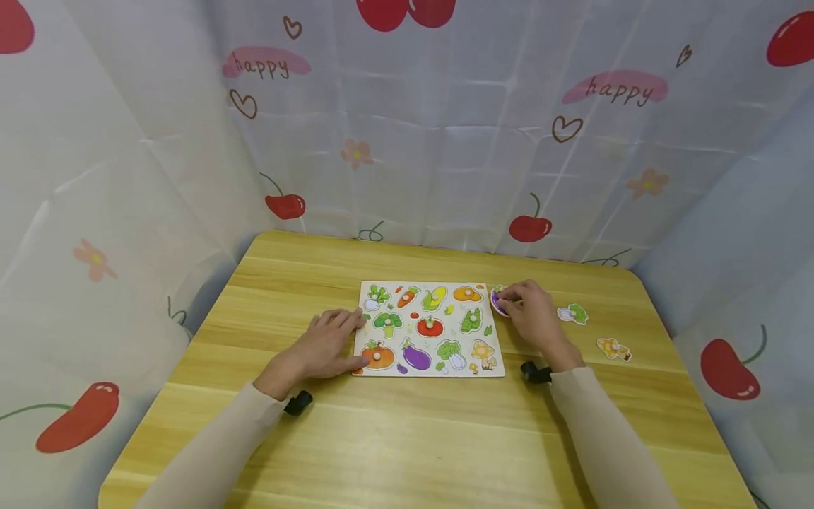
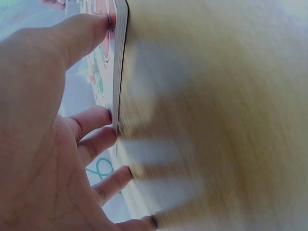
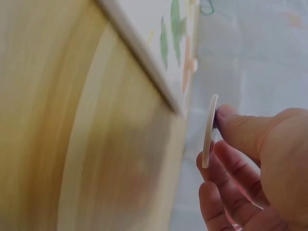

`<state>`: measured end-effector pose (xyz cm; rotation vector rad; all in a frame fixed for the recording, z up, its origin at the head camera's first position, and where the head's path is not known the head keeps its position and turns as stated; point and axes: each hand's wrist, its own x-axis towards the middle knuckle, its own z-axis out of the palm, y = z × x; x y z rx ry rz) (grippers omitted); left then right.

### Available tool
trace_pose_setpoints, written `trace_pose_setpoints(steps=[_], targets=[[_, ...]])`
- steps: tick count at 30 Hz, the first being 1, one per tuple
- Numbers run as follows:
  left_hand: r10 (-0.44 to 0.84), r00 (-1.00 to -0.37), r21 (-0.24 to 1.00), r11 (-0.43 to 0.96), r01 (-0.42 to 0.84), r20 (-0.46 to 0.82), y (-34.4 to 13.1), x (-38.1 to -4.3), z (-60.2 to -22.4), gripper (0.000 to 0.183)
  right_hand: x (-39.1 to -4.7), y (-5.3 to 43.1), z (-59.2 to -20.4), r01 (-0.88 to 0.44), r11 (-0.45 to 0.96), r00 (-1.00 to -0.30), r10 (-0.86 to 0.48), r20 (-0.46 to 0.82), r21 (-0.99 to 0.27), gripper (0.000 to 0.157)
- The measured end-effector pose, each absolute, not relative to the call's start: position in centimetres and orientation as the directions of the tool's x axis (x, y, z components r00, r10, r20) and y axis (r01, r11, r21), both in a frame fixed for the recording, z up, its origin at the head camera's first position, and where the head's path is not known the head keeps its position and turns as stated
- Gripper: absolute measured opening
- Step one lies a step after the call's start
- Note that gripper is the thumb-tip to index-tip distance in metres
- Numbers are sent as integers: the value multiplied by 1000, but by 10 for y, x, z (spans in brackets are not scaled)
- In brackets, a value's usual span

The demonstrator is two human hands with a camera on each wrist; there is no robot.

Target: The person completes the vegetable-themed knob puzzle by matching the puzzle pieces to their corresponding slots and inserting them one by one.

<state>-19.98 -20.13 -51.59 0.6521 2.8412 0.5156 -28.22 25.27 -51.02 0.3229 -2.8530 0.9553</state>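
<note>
A wooden vegetable puzzle board [image 1: 400, 363] lies flat on the table, with knobbed pieces such as a tomato, broccoli, carrot and corn in it. My left hand [image 1: 326, 346] rests at its left edge, fingers spread. In the left wrist view the thumb [image 2: 84, 36] lies on the board's face, by the printed pumpkin. Off the board's right edge, my right hand [image 1: 533, 314] pinches a purple eggplant piece [image 1: 497, 300]. Seen edge-on in the right wrist view, the eggplant piece [image 3: 210, 134] is held between thumb and fingers, raised off the table.
To the right on the table lie a cabbage piece [image 1: 573, 314] and a mushroom piece [image 1: 614, 348]. Curtains [image 1: 432, 141] printed with cherries hang behind the table [image 1: 407, 438] and at both sides. Small black devices are strapped at both wrists.
</note>
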Motion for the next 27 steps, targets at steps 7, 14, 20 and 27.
trace_pose_setpoints(steps=[7,14,20,27], targets=[[456,-885,367,843,394,-98,-202,-200,-515,94,-271,236,-507,-284,773,-958,-213,190,-567,12],[457,-884,369,842,393,-100,-201,-199,-514,95,-260,219,-504,-338,760,-941,-268,207,-555,11],[460,-882,374,839,395,-99,-201,-199,-514,94,-250,203,-504,-388,748,-922,-316,226,-538,11],[469,-879,394,826,402,-87,-201,-199,-513,98,-238,184,-509,-448,724,-894,-381,236,-525,12]])
